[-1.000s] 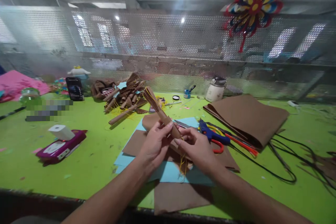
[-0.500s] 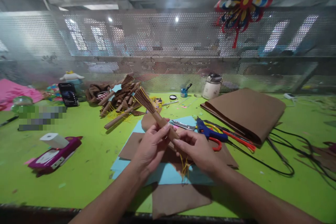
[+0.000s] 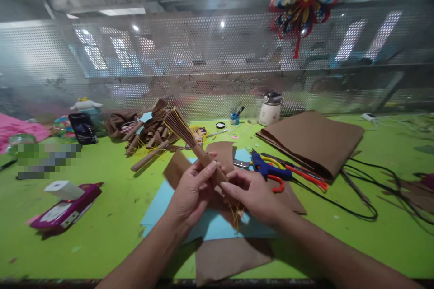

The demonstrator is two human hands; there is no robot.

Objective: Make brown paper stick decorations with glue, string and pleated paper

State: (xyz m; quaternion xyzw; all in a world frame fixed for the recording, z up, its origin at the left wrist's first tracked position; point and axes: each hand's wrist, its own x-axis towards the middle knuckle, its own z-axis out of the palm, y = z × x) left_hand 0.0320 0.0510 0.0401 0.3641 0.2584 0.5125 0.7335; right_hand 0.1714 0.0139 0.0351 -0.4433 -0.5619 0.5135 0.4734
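Observation:
Both hands hold a rolled brown paper broom (image 3: pixel 205 157), its pleated, fanned end tilted up to the left. My left hand (image 3: pixel 195 189) is closed round its handle, thumb on top. My right hand (image 3: pixel 249 189) pinches the handle lower down; the fingertips partly hide that end. Loose yellow strings (image 3: pixel 237 219) dangle beneath. Behind and under the hands are bent brown paper pieces (image 3: pixel 176 169) on light blue sheets (image 3: pixel 159 210). Close to my right hand lie scissors with red handles (image 3: pixel 278 185), partly covered by a blue glue gun (image 3: pixel 267 167).
Similar brown paper brooms (image 3: pixel 152 137) are piled at the back left. A large folded brown paper (image 3: pixel 312 142) lies right, near black cables (image 3: pixel 359 216). A purple power strip (image 3: pixel 68 210), a propped phone (image 3: pixel 83 128), a blue paint jar (image 3: pixel 234 118) and a white bottle (image 3: pixel 270 110) stand around the green table (image 3: pixel 111 239).
The brown paper behind my hands has shifted and now stands up, bent, on both sides of the broom. My grip looks almost the same. The whole view has moved slightly.

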